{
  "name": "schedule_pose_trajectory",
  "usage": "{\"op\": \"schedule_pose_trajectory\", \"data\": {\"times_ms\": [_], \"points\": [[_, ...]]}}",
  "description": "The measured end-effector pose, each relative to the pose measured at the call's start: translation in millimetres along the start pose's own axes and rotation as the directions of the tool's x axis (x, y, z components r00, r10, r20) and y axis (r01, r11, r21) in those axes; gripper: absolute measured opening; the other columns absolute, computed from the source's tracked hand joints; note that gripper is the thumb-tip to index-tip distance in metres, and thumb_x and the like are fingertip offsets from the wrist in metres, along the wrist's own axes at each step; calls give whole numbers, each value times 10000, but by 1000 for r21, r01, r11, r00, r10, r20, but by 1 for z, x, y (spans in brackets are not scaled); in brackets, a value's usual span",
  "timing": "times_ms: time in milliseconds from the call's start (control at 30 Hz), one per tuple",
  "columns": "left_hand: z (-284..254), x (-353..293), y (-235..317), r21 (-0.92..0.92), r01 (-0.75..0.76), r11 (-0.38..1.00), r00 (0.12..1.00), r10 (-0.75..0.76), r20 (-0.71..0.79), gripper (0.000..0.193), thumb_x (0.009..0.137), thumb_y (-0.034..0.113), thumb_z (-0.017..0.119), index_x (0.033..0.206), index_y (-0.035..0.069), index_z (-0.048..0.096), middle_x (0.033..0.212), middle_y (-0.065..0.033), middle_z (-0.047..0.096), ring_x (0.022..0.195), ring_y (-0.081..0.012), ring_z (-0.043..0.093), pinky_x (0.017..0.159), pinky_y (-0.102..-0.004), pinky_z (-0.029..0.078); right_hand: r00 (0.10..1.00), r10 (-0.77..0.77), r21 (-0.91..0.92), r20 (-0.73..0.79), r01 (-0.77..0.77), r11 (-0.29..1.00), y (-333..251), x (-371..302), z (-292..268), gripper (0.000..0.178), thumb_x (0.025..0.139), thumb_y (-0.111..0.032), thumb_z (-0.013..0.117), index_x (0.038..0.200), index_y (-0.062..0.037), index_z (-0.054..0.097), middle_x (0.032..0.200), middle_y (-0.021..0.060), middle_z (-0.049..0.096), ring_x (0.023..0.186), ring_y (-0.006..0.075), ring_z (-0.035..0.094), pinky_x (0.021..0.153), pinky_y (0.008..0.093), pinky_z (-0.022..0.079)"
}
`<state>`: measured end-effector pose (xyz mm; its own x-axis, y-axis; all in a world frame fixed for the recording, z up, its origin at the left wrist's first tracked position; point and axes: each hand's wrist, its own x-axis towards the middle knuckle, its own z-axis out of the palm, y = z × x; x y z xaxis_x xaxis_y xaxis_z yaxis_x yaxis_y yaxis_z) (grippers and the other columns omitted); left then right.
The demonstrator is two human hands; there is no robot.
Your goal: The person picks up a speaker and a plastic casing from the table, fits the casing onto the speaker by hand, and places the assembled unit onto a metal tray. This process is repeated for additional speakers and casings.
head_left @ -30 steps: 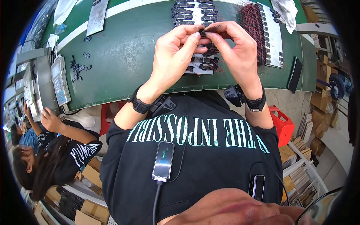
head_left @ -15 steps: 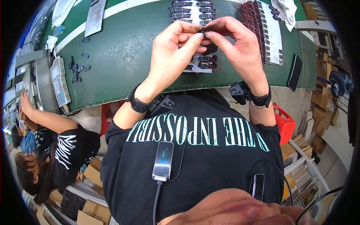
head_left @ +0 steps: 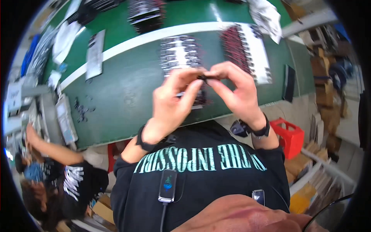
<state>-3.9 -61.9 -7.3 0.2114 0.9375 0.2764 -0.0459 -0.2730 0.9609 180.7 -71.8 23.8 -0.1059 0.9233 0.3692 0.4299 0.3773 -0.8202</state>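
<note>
Pinched between my fingertips is a small black part (head_left: pixel 202 77), blurred and mostly covered by the fingers. My left hand (head_left: pixel 169 102) grips it from one side and my right hand (head_left: pixel 236 87) from the other, thumbs and forefingers meeting. Below them lies a white board (head_left: pixel 179 52) lined with rows of small black parts; the hands hide its near portion. To the right, a second white board (head_left: pixel 261 48) carries black parts with a dense fan of red wires (head_left: pixel 234 44). Several loose black pieces (head_left: pixel 83 110) are scattered at the left of the green table (head_left: pixel 127 92).
A metal plate (head_left: pixel 95 56) lies at the far left, and a stack of wired parts (head_left: pixel 146 15) stands at the back. White cloth (head_left: pixel 266 17) and a black slab (head_left: pixel 288 83) are on the right. A keypad device (head_left: pixel 66 120) and another person (head_left: pixel 73 183) are at left; a red stool (head_left: pixel 288 137) is right.
The view has shifted, so the table and hands appear lower and more of the table's far side shows. Both hands still pinch the small black part.
</note>
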Motion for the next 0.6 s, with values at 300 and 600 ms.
{"op": "schedule_pose_trajectory", "data": {"times_ms": [300,600], "points": [[-35,4,11,-6,132,991,988,-132,-83,177,977,28,545,1134,-46,580,1192,-194,644,955,-209,693,716,-250,578,921,371,-181,114,-348,920,129,36,-162,165,924,-105,648,1039,11,633,886,-16,638,754,55,550,715,217,475],[-36,-8,3,-29,217,976,976,-217,-16,162,985,41,542,1107,-53,592,1154,-187,659,947,-205,693,696,-250,577,910,409,-138,68,-397,907,169,54,-159,188,919,-137,666,1027,14,636,867,1,637,784,67,577,732,225,493]]}}
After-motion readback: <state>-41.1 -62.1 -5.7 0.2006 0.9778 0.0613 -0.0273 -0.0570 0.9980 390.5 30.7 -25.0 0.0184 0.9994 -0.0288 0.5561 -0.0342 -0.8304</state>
